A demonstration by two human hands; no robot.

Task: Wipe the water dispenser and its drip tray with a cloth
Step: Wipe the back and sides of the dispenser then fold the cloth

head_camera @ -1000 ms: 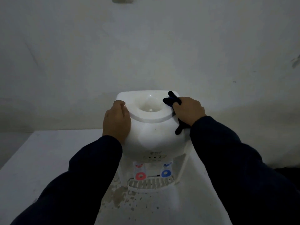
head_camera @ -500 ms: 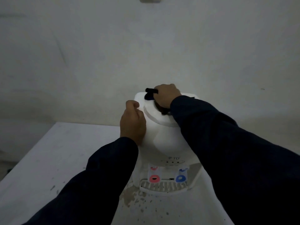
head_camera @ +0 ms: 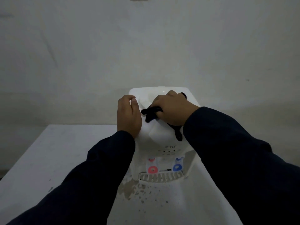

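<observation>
Black cloth [head_camera: 150, 113] on the water dispenser [head_camera: 162, 137] top
Right hand [head_camera: 172, 109] grip clamped on the cloth; left hand [head_camera: 128, 116] grip curled over the top's left rim

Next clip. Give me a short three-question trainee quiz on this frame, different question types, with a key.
1. True or false: the left hand holds the dark cloth.
2. Where does the right hand press the cloth? A) top of the water dispenser B) drip tray C) table
3. Fill in: the tap beside the red tap is coloured ___.
Key: 1 false; 2 A; 3 blue.
</observation>
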